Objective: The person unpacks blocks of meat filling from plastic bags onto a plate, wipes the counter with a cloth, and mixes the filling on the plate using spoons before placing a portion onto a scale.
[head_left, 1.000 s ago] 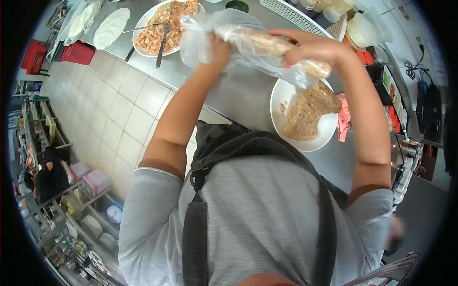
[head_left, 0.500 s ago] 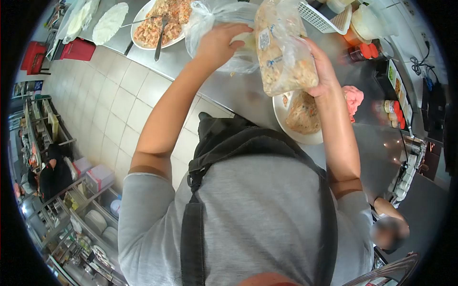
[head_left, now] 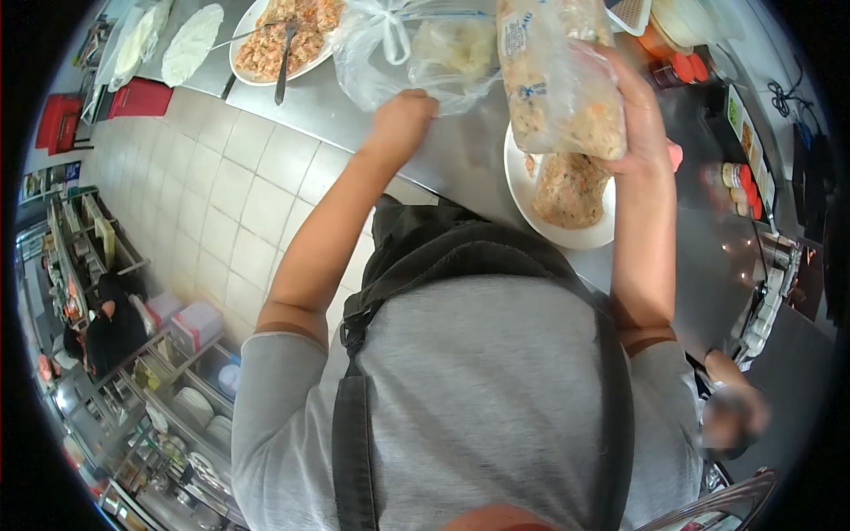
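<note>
Left of the white bowl (head_left: 584, 237), the left hand (head_left: 405, 121) had drawn back from its spread pose over the clear plastic bag (head_left: 361, 78); its fingers were now curled into a loose fist with nothing visible in it. Whether its knuckles touched the bag's near edge I could not tell. The bag, up and left of the bowl, lay slack with a pale lump (head_left: 456, 49) inside. The packet (head_left: 562, 97) of chunky pale food, tangled with that plastic a second earlier, was apart from it and raised over the bowl's far side. The right hand (head_left: 645, 133), half curled, gripped the packet's right edge. With bag and packet apart, one hand alone carried the load.

On the steel table (head_left: 465, 168), well left of the bowl, were a white oval sheet (head_left: 192, 46) and a dish (head_left: 251, 81) of orange-flecked mix with a fork (head_left: 281, 87). The bowl held brownish mix (head_left: 567, 196); to its right were a pink cloth (head_left: 676, 157) and red-lidded jars (head_left: 739, 190).

In the room, far left of the bowl, a person in dark clothes (head_left: 115, 327) was beside metal shelving across the tiled floor (head_left: 212, 177); another person (head_left: 735, 416), blurred, was below and right of it.
</note>
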{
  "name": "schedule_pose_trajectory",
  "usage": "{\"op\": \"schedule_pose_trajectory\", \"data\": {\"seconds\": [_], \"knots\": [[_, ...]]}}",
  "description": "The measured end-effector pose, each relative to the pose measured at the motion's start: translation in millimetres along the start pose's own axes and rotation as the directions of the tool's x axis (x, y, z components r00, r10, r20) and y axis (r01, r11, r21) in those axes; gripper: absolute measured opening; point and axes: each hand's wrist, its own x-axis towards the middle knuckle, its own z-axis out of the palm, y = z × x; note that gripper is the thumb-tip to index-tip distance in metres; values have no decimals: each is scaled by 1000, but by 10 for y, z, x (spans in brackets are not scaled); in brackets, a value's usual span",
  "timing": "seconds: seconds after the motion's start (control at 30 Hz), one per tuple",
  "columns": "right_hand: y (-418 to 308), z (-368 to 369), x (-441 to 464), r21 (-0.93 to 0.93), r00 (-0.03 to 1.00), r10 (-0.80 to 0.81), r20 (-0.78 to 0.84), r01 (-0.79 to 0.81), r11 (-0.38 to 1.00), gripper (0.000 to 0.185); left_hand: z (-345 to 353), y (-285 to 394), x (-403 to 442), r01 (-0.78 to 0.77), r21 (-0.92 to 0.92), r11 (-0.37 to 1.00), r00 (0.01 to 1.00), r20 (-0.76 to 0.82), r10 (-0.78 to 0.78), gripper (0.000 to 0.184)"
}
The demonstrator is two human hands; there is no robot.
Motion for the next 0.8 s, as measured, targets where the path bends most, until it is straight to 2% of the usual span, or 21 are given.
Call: {"op": "schedule_pose_trajectory", "data": {"seconds": [0.03,0.1,0.13,0.2,0.23,0.27,0.3,0.33,0.37,0.4,0.47,0.53,0.67,0.73,0.77,0.8], "knots": [[-36,-30,-73,1,1000,-14,-6,14,1000,39,-64,-30,-5,117,-208,971,993,21,-115,18],[-107,-37,-262,-32,990,-138,21,139,990,36,-295,167,46,285,-543,790,954,79,-289,12],[-135,-56,-345,-27,989,-147,7,147,989,36,-400,319,72,281,-545,790,957,90,-277,12],[-170,-89,-470,-37,979,-199,43,201,979,37,-527,576,113,205,-795,570,963,61,-261,15],[-166,-98,-509,-61,965,-254,60,258,964,35,-553,697,156,201,-793,575,965,61,-254,15],[-183,-137,-541,-59,963,-262,57,265,963,35,-552,830,198,117,-842,527,967,-24,-253,18],[-208,-197,-589,-94,954,-299,-14,296,950,35,-520,944,228,32,-881,472,960,-105,-260,21],[-242,-266,-635,-132,939,-335,-84,323,937,35,-427,1010,255,34,-882,470,961,-100,-256,21],[-270,-331,-678,-171,916,-372,-150,346,922,35,-276,1035,271,-68,-744,665,991,-129,-43,25],[-284,-382,-717,-210,887,-408,-214,366,906,35,-119,1024,265,-203,-567,798,979,-106,174,28],[-301,-438,-766,-277,840,-459,-290,385,880,35,26,962,256,-229,-561,795,968,-48,245,35],[-306,-470,-817,-284,846,-454,-279,379,881,35,-171,839,246,78,-684,725,997,43,-67,36],[-261,-505,-797,-275,874,-421,-244,354,894,36,-421,166,128,287,-665,689,931,23,-365,17],[-235,-499,-768,-265,884,-404,-234,342,902,36,-438,-69,7,453,-477,754,891,203,-407,18],[-229,-499,-747,-262,887,-400,-231,339,904,36,-383,-88,-50,457,-474,753,888,203,-412,18],[-227,-498,-724,-267,888,-404,-219,344,900,36,-330,-87,-112,435,-445,783,899,263,-351,20]]}}
